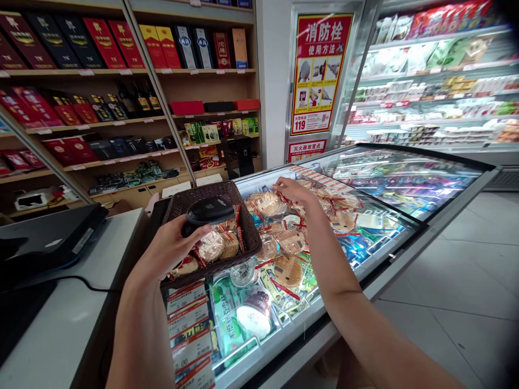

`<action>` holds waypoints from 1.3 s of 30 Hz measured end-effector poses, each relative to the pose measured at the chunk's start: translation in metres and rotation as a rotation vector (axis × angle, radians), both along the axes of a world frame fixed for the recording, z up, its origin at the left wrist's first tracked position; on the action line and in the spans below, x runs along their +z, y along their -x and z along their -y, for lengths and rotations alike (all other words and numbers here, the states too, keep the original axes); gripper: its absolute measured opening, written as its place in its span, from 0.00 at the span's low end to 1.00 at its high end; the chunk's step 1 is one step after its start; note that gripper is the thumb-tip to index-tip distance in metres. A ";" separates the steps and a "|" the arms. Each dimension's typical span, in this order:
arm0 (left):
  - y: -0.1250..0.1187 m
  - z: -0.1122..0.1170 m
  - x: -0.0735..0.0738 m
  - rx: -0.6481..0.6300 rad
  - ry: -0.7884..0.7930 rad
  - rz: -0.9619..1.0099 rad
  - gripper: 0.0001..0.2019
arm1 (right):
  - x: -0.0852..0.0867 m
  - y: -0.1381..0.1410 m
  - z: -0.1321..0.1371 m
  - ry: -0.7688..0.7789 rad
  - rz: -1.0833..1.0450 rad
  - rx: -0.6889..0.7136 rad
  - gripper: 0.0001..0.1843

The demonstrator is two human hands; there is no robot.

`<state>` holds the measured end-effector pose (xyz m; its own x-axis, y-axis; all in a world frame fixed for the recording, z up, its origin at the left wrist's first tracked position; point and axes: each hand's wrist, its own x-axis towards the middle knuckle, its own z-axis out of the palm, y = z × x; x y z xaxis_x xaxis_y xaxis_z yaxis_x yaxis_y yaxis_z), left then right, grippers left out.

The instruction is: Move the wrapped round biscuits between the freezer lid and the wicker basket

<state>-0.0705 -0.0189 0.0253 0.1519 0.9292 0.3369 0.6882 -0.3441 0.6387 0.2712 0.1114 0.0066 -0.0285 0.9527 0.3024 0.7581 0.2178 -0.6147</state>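
Note:
My left hand (pixel 174 246) is closed on a black, rounded, flattish object (pixel 210 210), held over the dark brown woven basket (pixel 253 246). Inside the basket lie several round pastries (pixel 211 246) in clear wrappers with red strips. My right hand (pixel 291 190) reaches across to the loose wrapped pastries spread over the freezer's glass top. Its fingers are pinched together at the edge of a wrapped pastry (pixel 270 204) near the back of the pile; the fingertips are partly hidden. More wrapped pastries (pixel 287 270) lie nearer to me, below my right forearm.
Beneath the glass, the chest freezer (pixel 316 340) holds packaged frozen goods. Price labels (pixel 188 335) line its near left part. To the left stands a counter (pixel 77 319) with a black device (pixel 52 232) and cable. Shelves (pixel 121 121) of boxes rise behind; a lit refrigerated display (pixel 438 102) is at right.

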 end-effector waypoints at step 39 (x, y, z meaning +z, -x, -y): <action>0.004 0.002 0.000 -0.015 -0.002 0.058 0.30 | -0.006 0.102 0.027 0.416 -0.572 0.575 0.03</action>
